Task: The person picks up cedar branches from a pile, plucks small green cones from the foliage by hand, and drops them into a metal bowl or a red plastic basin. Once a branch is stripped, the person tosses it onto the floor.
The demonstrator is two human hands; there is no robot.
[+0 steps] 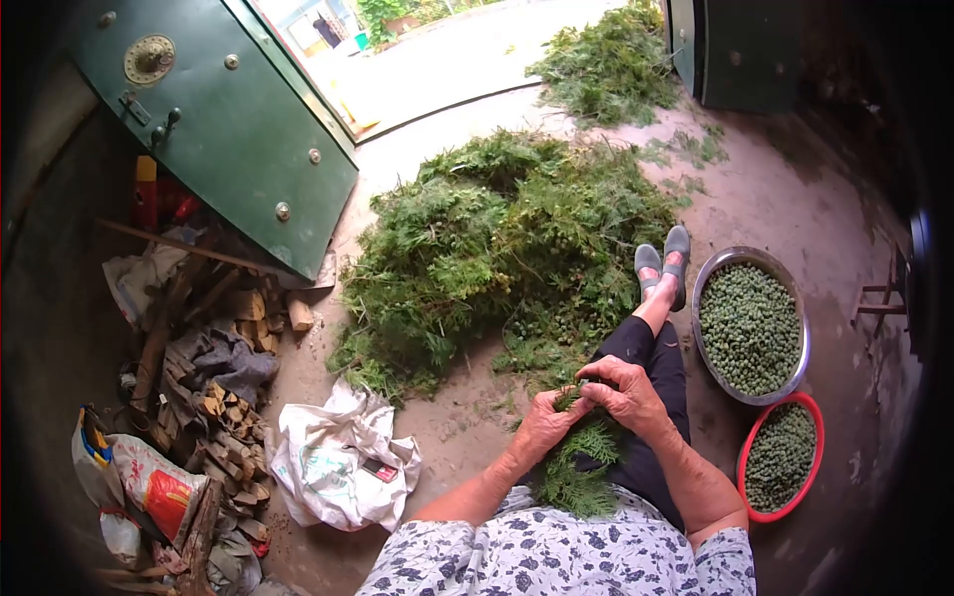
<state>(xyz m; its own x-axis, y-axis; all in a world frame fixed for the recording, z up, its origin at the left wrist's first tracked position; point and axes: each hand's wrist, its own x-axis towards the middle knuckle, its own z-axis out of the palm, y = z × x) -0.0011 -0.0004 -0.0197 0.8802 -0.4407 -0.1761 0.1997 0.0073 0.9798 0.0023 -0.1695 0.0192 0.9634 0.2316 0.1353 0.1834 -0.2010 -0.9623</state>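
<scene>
Because the sprig point(586, 481) apparently needs steadying, your left hand point(545, 425) holds it, your right hand point(636, 399) pinching it, grips narrow, near the branch pile point(487, 233).

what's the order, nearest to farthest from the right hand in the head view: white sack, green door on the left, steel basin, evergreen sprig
From the right hand:
1. Evergreen sprig, at the hands
2. Steel basin, floor, right
3. White sack, floor, left
4. Green door, ahead, far left
</scene>
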